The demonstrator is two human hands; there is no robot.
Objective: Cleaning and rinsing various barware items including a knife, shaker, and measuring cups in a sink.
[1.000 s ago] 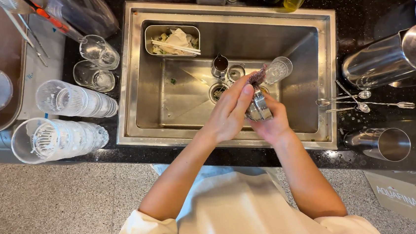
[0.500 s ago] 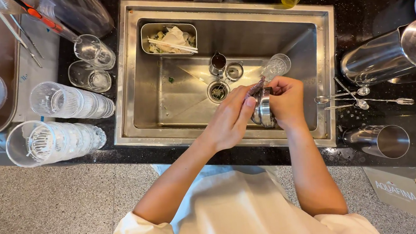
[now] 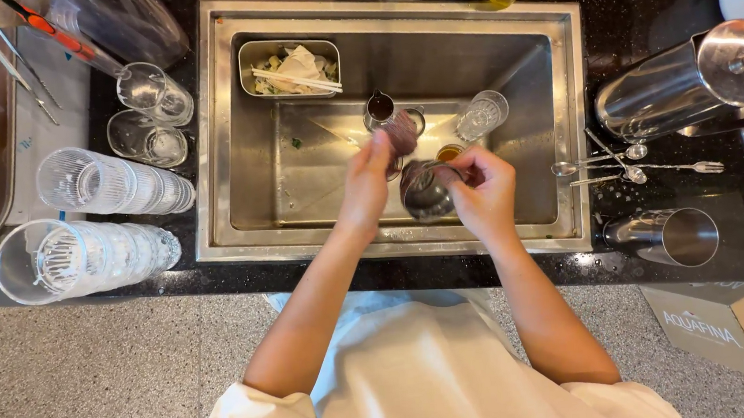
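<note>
Steel sink [image 3: 234,140] below: right hand [image 3: 486,193] grips a round metal cup [image 3: 426,191], mouth facing up-left, left hand [image 3: 368,183] pinching a blurred scrubber [image 3: 400,132] above it.

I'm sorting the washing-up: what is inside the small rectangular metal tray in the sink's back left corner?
The tray holds crumpled white paper, straws or sticks and greenish scraps. Whatever lies beneath them is covered.

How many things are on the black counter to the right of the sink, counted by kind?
Metal shaker tins: 2, one large, one small
Long bar spoons: 2
Fork: 1
Total: 5
</note>
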